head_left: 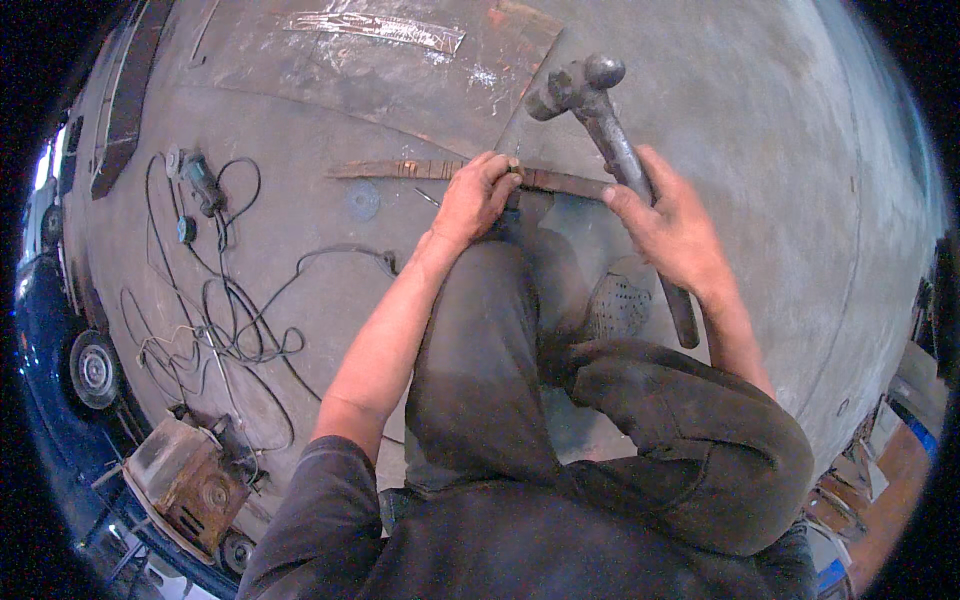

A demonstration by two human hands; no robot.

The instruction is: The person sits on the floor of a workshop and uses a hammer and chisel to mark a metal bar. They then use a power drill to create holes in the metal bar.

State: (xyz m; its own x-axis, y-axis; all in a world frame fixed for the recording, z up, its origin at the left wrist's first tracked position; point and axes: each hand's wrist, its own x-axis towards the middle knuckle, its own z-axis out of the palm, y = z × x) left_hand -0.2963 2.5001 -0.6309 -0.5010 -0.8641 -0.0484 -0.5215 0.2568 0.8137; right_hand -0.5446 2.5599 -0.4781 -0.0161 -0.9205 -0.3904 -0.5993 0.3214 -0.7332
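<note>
My right hand (675,220) is wrapped round the handle of a ball-peen hammer (612,135), its head raised ahead and to the left of the hand. A long, narrow, rusty metal strip (390,170) with several cross marks lies on the floor in front of my knee. My left hand (482,195) is closed at the strip's middle, fingers pinched round a small piece with a brassy end, its kind unclear. The right end of the strip reaches close to my right thumb; whether they touch I cannot tell.
Ahead lies a large metal sheet (400,85) with a pale, scratched strip (380,30) on it. To the left are an angle grinder (203,188), tangled cables (235,320), a rusty boxy machine (190,480) and a dark blue vehicle (50,350). A disc (364,201) lies beside my left hand.
</note>
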